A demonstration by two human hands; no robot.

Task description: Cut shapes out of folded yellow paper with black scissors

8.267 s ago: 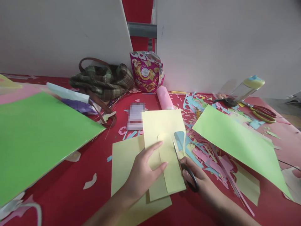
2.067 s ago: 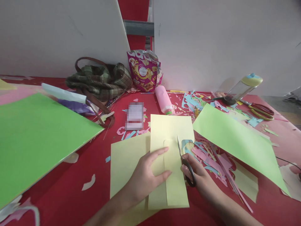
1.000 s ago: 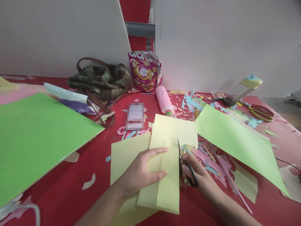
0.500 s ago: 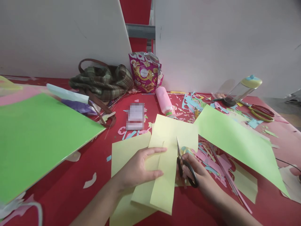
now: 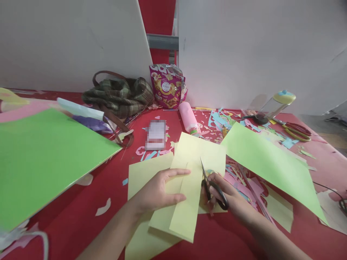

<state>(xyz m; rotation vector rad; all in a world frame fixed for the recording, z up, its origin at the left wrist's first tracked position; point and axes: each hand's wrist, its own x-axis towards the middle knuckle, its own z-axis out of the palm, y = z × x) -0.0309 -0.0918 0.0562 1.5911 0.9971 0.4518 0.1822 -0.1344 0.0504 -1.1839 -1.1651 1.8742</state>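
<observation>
My left hand [image 5: 159, 189] grips a pale yellow sheet of paper [image 5: 176, 213], thumb and forefinger lying on top; its other fingers are hidden. A long flap or strip runs along the sheet's right part, beside a cut edge. Black-handled scissors [image 5: 215, 191] are in my right hand [image 5: 226, 186], fingers through the loops, blades pointing away from me at the paper's cut. The blades look nearly closed. Beneath the held sheet lies another pale yellow sheet [image 5: 149, 162] on the red tabletop [image 5: 108, 231].
Green sheets [image 5: 54, 159] lie left, a light green sheet [image 5: 273, 169] right. Behind are a pink bottle [image 5: 188, 116], a blurred-out rectangular item [image 5: 155, 135], a snack bag [image 5: 168, 86], a plaid bag [image 5: 119, 94], a clear bottle [image 5: 273, 108] and more scissors [image 5: 296, 130]. Coloured scraps [image 5: 238, 184] surround the work.
The scissors' blades have shifted slightly left against the paper, with my right hand following. The held sheet has moved slightly left. My left hand keeps its grip.
</observation>
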